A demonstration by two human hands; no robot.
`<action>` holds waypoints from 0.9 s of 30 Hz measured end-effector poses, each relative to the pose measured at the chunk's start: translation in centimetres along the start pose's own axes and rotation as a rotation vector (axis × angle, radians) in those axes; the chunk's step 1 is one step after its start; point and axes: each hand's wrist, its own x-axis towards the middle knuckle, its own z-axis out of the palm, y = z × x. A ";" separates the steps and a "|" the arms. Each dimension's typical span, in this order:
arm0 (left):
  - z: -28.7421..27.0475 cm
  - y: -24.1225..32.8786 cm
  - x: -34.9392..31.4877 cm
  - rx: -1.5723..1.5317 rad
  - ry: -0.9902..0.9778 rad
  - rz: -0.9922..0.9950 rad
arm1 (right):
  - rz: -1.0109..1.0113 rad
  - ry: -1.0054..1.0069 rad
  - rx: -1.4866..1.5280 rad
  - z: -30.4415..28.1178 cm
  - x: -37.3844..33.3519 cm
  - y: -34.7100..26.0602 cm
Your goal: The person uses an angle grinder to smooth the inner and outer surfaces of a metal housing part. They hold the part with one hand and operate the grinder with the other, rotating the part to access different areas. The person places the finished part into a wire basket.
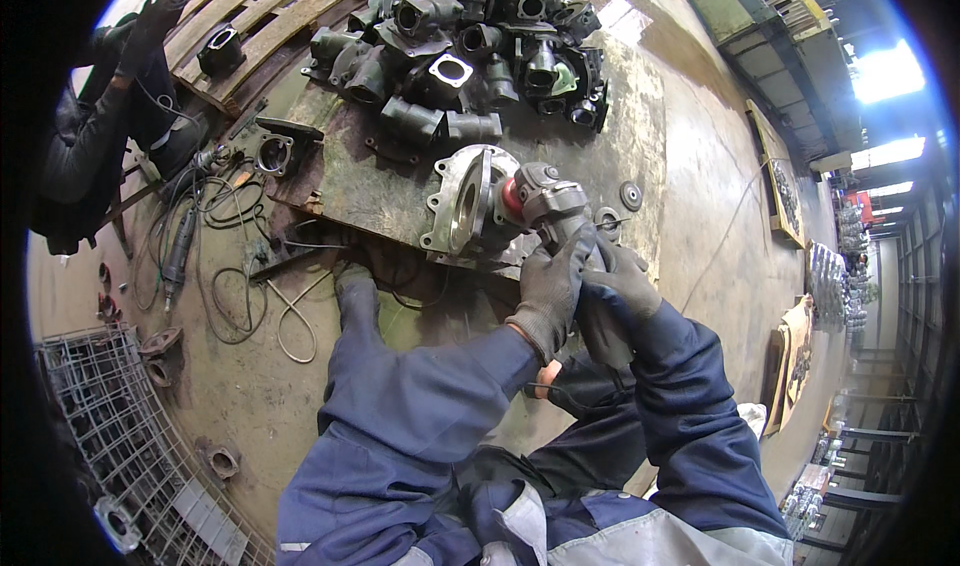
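Observation:
Both my gloved hands are wrapped round an angle grinder (553, 204) with a grey metal head. My left hand (552, 291) closes on its body just behind the head; my right hand (624, 278) grips it alongside, on the right. The grinder's red disc (513, 198) meets the right side of a bare metal casting (468, 206), a round flanged housing with bolt lugs. That casting stands at the front edge of a worn work table (370, 191). A small round disc (630, 196) lies to the right of the grinder head.
Dark castings (470, 41) are heaped at the table's back. On the left a co-worker's gloved arm (150, 41) reaches over a wooden pallet (290, 26). Cables (235, 301) and another power tool (180, 251) lie on the floor, near a wire mesh cage (130, 416).

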 end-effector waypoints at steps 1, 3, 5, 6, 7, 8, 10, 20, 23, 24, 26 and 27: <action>0.0 0.1 -0.1 0.012 0.014 0.019 | -0.007 -0.003 -0.010 0.0 0.0 0.1; 0.0 0.2 -0.3 0.020 0.021 0.020 | -0.072 -0.039 -0.015 0.1 -0.1 0.2; 0.0 0.4 -0.5 0.011 0.011 -0.018 | -0.076 -0.027 -0.036 0.1 -0.2 0.4; 0.1 0.5 -0.6 0.006 -0.001 -0.026 | -0.079 -0.018 -0.044 0.1 -0.3 0.4; 0.1 0.6 -0.7 0.001 -0.013 -0.033 | -0.081 -0.011 -0.041 0.1 -0.3 0.3; 0.2 0.7 -0.7 -0.005 -0.025 -0.039 | -0.073 0.009 -0.038 0.1 -0.3 0.2; 0.2 0.8 -0.6 -0.011 -0.002 -0.030 | -0.068 0.035 -0.029 0.3 -0.1 0.0; -0.3 0.8 1.9 -0.018 0.027 -0.080 | -0.024 0.066 0.060 1.7 0.8 -1.7; -0.4 0.8 1.8 -0.030 0.004 -0.110 | -0.018 0.050 0.027 0.9 1.1 -0.6; -0.3 0.9 1.6 -0.034 -0.003 -0.118 | -0.080 0.007 0.034 0.4 1.1 -0.1; -0.1 0.7 0.7 -0.015 0.002 -0.046 | -0.075 0.047 -0.107 0.0 1.3 0.9; -0.1 0.6 0.3 -0.008 -0.003 -0.014 | -0.043 0.082 -0.183 -0.1 1.1 1.4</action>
